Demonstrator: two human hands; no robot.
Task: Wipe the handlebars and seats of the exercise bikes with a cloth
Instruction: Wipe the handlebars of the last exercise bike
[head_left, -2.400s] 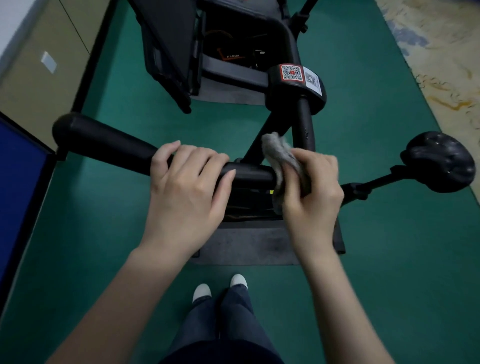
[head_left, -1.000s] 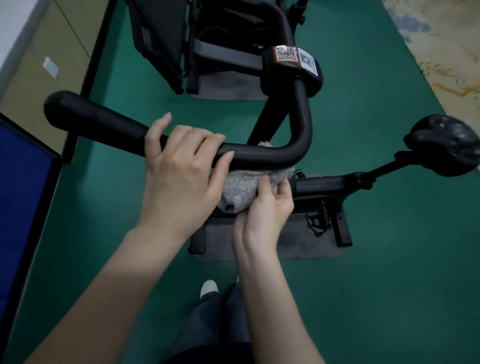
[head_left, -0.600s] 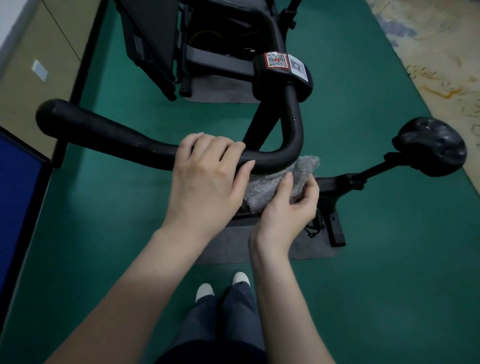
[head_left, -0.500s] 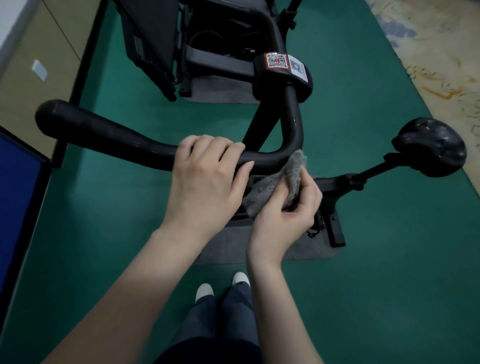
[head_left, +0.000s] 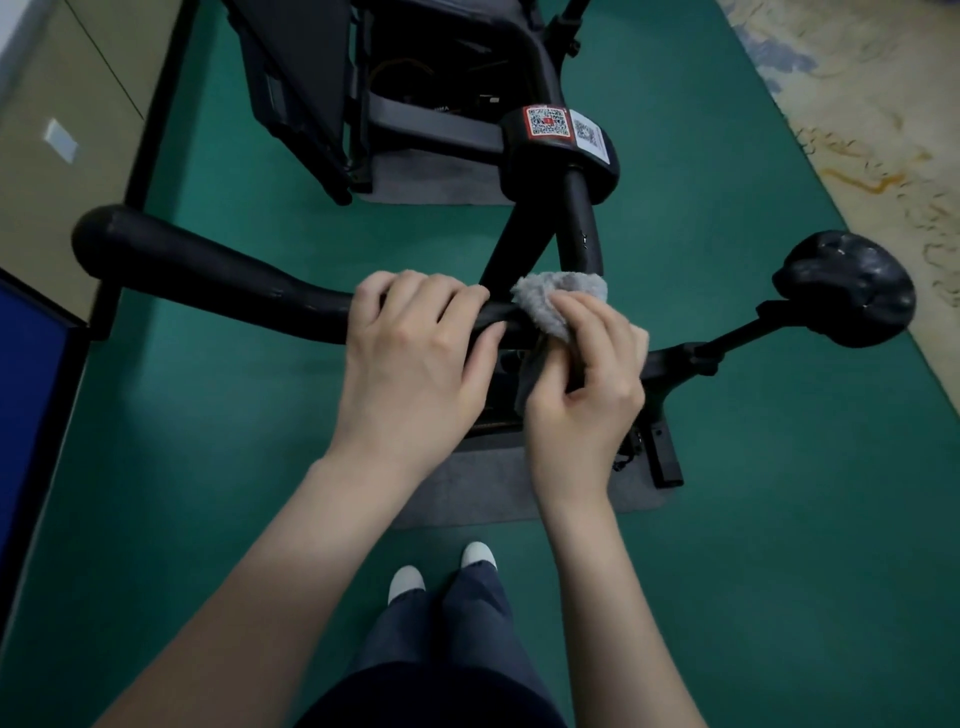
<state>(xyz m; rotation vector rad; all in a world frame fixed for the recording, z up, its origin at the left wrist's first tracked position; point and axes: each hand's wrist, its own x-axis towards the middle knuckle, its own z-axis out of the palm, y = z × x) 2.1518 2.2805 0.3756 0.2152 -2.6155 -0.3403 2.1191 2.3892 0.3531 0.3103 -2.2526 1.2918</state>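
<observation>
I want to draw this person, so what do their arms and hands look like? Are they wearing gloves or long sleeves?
No gloves. The left hand and the right hand are both bare, and no rings, watch or bracelet show. The left forearm and the right forearm are bare too, and no sleeve reaches into the picture.

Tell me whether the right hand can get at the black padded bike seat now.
Probably yes: nothing stands between the right hand, gripping the grey fluffy cloth, and the black padded seat.
</observation>
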